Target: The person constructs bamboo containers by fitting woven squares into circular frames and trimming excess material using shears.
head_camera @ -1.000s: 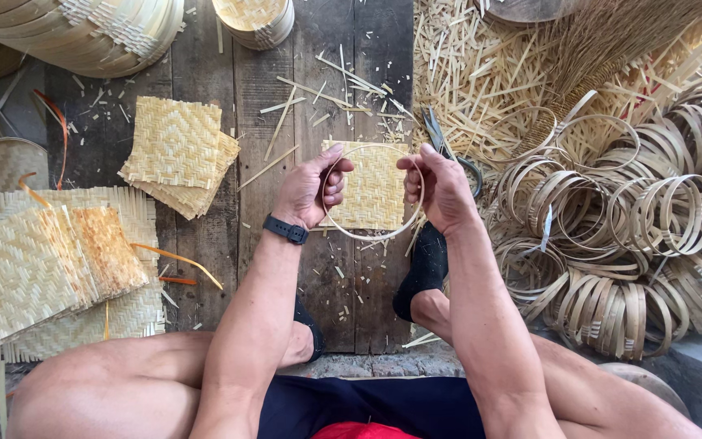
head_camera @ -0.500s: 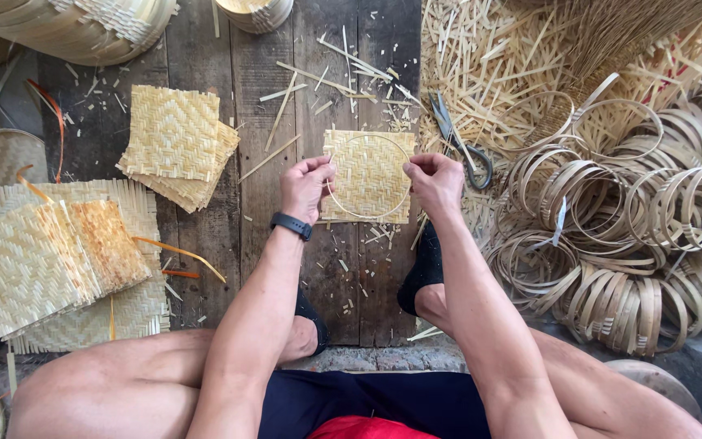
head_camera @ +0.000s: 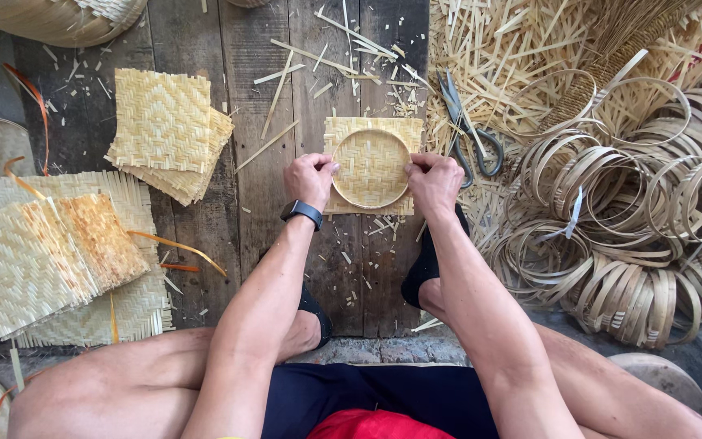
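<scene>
While my left hand (head_camera: 312, 179) and right hand (head_camera: 434, 180) pinch the hoop (head_camera: 370, 167), I'd press evenly, centred on the mat (head_camera: 336, 130).

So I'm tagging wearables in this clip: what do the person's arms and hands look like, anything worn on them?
Both arms are bare, with no sleeves in view. The left hand has a black watch with a dark band strapped around its wrist. The right hand and its wrist carry nothing: no watch or band. Neither hand wears a glove, and no rings can be made out.
</scene>
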